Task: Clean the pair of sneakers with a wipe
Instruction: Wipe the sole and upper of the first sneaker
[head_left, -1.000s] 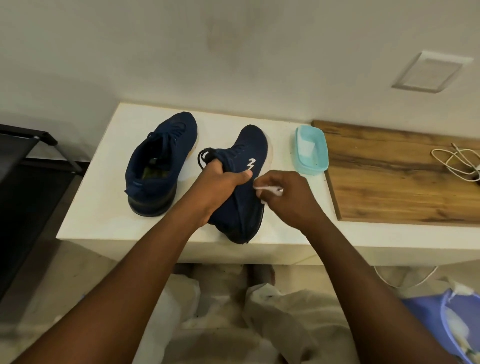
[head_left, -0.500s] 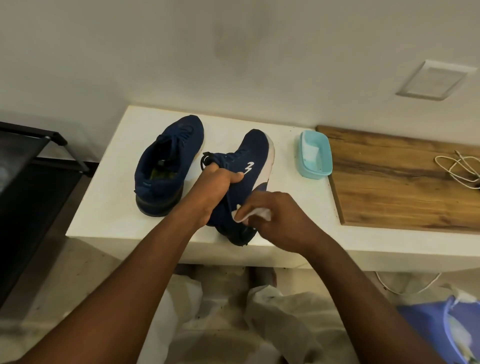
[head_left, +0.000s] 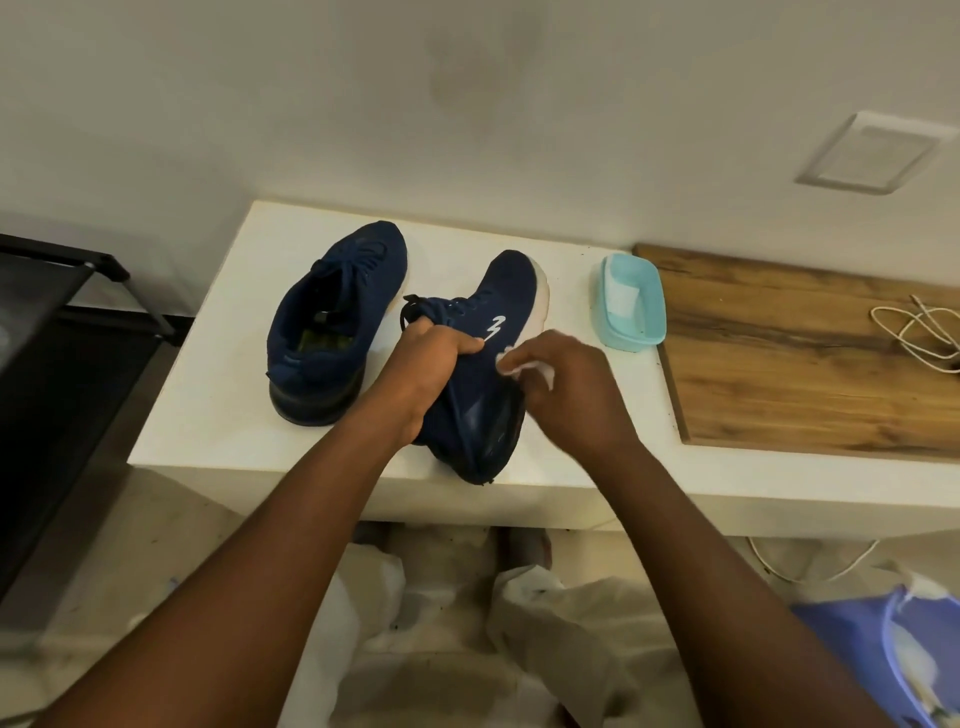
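1. Table (head_left: 218, 395): white, set against the wall; carries all items below.
2. Wooden board (head_left: 779, 364): lies flat on the right part of the table, its back edge along the wall.
3. Standing sneaker (head_left: 337, 312): navy, upright on its sole in the left half of the table, toe toward the far edge, opening facing up.
4. Held sneaker (head_left: 478, 405): navy with a white sole edge and a white side logo. It is near the middle of the table, tipped onto its side, toe toward the far edge, heel at the near edge.
5. Left hand (head_left: 421, 369): reaches in from the near edge. Its fingers (head_left: 462, 345) are curled tight round the collar and lace area of the held sneaker, gripping it.
6. Right hand (head_left: 571, 389): slightly blurred, just right of the held sneaker. Its fingers (head_left: 540, 348) are bent and pinch the wipe, pressing it to the shoe's side.
7. Turquoise tub (head_left: 631, 340): open, between the held sneaker and the wooden board, touching the board's left edge, with something white inside.
8. White cable (head_left: 914, 332): loosely coiled on the board near the right edge of the view.
9. Wipe (head_left: 537, 370): small, white, crumpled under the right fingertips, in contact with the upturned side of the held sneaker, just below the logo.
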